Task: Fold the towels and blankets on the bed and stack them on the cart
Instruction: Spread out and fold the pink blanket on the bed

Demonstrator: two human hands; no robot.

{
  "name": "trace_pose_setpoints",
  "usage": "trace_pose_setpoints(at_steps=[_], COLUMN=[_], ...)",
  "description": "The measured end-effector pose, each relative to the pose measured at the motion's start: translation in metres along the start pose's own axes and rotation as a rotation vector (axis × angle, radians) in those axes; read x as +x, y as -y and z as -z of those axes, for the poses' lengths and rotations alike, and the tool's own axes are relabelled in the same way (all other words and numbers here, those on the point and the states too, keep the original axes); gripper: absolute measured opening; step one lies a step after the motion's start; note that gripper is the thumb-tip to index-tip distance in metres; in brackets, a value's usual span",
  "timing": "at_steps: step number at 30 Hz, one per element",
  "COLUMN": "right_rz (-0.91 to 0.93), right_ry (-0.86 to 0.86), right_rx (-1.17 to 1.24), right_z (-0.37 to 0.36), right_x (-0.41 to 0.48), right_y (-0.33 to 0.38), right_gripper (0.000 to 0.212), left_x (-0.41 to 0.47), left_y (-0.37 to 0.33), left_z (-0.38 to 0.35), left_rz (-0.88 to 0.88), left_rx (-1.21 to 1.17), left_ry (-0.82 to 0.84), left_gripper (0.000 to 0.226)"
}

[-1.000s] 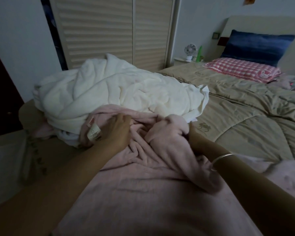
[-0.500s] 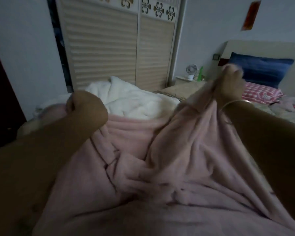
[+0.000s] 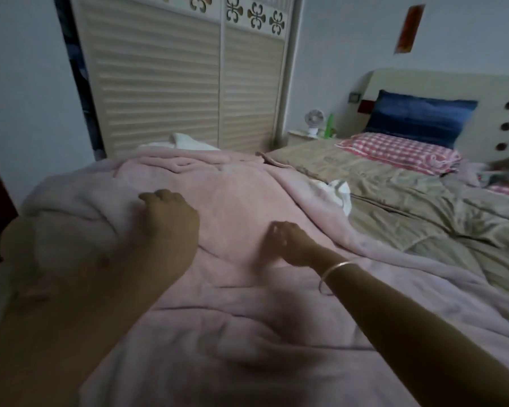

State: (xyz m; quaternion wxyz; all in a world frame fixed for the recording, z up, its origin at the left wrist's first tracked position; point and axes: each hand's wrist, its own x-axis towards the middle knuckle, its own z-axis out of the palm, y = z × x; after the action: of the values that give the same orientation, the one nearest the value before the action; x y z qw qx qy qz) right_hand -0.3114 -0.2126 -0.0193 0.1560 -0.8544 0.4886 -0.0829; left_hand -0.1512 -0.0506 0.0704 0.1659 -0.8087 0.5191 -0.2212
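- Left hand curled, knuckles down on the pink blanket; whether it pinches cloth, I cannot tell.
- Right hand loosely cupped, fingertips on it, gripping nothing (blurred).
- Blanket runs lengthwise away from both hands, over the bed's left edge; left hand nearer that edge.

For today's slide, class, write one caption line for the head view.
Both hands, left and right, rest on a pink blanket spread over the white one.

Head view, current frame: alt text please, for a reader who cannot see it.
Two bare hands rest on a pink blanket spread over a bed: left hand curled, right hand with fingers bent. A white blanket peeks out behind, with a checked pillow and blue pillow at the headboard.
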Motion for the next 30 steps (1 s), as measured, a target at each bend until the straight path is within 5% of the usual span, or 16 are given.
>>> trace_pose_setpoints(at_steps=[4, 10, 15, 18, 24, 30], right_rz=[0.009, -0.375, -0.930, -1.102, -0.798, -0.635], right_ry=[-0.022, -0.157, -0.159, -0.036, -0.129, -0.493], right_rx=[-0.009, -0.081, -0.103, -0.041, -0.101, 0.040], right_z=[-0.011, 0.048, 0.061, 0.049, 0.028, 0.072], right_x=[-0.069, -0.199, -0.323, -0.379, -0.396, -0.359], right_y=[-0.048, -0.191, -0.318, -0.355, -0.375, -0.426], right_gripper=[0.058, 0.049, 0.067, 0.072, 0.062, 0.029], left_x=[-0.012, -0.070, -0.115, -0.136, -0.155, -0.118], left_y=[-0.070, -0.205, -0.302, -0.344, -0.388, -0.433], left_z=[-0.001, 0.038, 0.065, 0.081, 0.101, 0.116], left_rz=[-0.328, -0.793, -0.988, -1.044, -0.984, -0.902], left_rx=[-0.246, -0.777, -0.781, -0.667, -0.379, -0.518], left_ry=[-0.061, 0.079, 0.154, 0.201, 0.233, 0.117], left_gripper=[0.033, 0.035, 0.041, 0.049, 0.065, 0.053])
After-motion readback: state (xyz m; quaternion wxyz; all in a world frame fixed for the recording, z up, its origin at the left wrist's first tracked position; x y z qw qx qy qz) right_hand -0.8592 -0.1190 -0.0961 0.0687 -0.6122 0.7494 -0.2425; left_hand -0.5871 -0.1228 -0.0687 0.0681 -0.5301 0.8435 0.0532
